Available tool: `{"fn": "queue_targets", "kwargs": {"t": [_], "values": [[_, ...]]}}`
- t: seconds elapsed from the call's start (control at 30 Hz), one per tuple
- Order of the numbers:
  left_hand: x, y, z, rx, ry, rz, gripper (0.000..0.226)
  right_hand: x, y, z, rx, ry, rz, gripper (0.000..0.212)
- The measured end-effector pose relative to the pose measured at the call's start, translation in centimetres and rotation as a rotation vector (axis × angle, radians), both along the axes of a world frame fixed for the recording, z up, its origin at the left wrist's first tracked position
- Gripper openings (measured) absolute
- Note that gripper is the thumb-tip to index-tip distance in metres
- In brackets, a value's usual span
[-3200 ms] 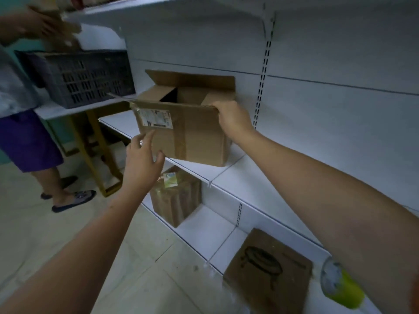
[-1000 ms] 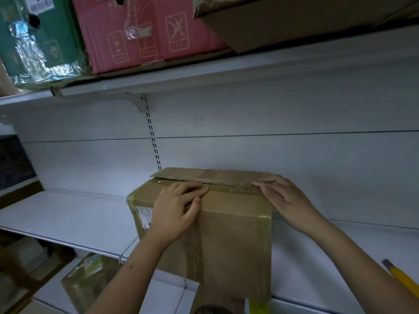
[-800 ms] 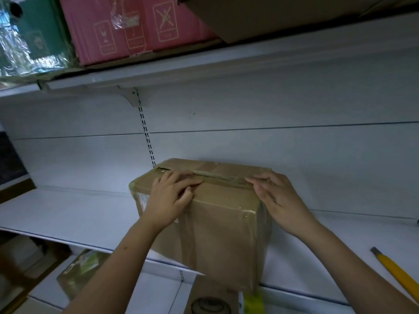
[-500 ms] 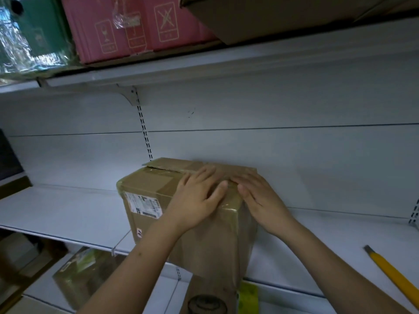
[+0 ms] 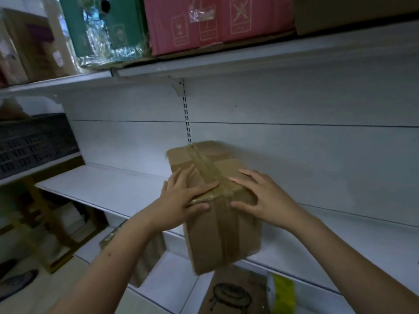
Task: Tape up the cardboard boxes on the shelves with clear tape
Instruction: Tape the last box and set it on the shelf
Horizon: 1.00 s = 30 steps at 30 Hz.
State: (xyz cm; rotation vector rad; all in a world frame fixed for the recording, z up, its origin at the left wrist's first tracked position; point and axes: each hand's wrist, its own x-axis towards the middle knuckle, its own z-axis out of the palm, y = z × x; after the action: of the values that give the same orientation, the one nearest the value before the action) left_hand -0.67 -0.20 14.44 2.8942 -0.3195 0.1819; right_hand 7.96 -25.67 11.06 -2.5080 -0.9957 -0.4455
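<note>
pressing taped box (image 5: 217, 234) on shelf (image 5: 108, 189), both hands' fingers (image 5: 199, 186) flat; pink carton (image 5: 215, 21) above, black crate (image 5: 34, 143) left.

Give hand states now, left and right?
Left hand: open, fingers flat on the cardboard box top.
Right hand: open, fingers spread on the box's top corner.

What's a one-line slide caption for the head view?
Both hands, left hand and right hand, press flat on the taped cardboard box at the white shelf edge.
</note>
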Motion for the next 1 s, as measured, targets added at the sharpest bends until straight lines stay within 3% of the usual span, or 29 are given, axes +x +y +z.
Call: {"fn": "queue_targets", "kwargs": {"t": [0.2, 0.3, 0.43, 0.8, 0.9, 1.0], "values": [[-2.1, 2.2, -0.4, -0.071, -0.103, 0.071, 0.062, -2.9, 2.3, -0.9, 0.126, -0.337, 0.025, 0.054], [-1.5, 3.6, -2.1, -0.088, -0.202, 0.145, 0.073, -3.7, 4.8, -1.5, 0.182, -0.38, 0.049, 0.051], [0.3, 4.0, -3.0, -0.133, -0.292, 0.165, 0.078, -3.0, 6.6, -1.7, 0.256, -0.247, -0.006, 0.053], [0.3, 3.7, -5.0, -0.126, -0.409, 0.323, 0.076, -3.0, 6.9, -2.2, 0.192, 0.007, 0.095, 0.069], [-2.0, 0.4, -6.5, -0.304, -0.615, 0.343, 0.07, -3.7, 5.2, -3.4, 0.201, 0.039, 0.089, 0.076], [-5.1, -3.6, -9.7, -0.458, -0.873, 0.286, 0.042, -4.1, 2.4, -5.2, 0.176, 0.011, 0.025, 0.072]]}}
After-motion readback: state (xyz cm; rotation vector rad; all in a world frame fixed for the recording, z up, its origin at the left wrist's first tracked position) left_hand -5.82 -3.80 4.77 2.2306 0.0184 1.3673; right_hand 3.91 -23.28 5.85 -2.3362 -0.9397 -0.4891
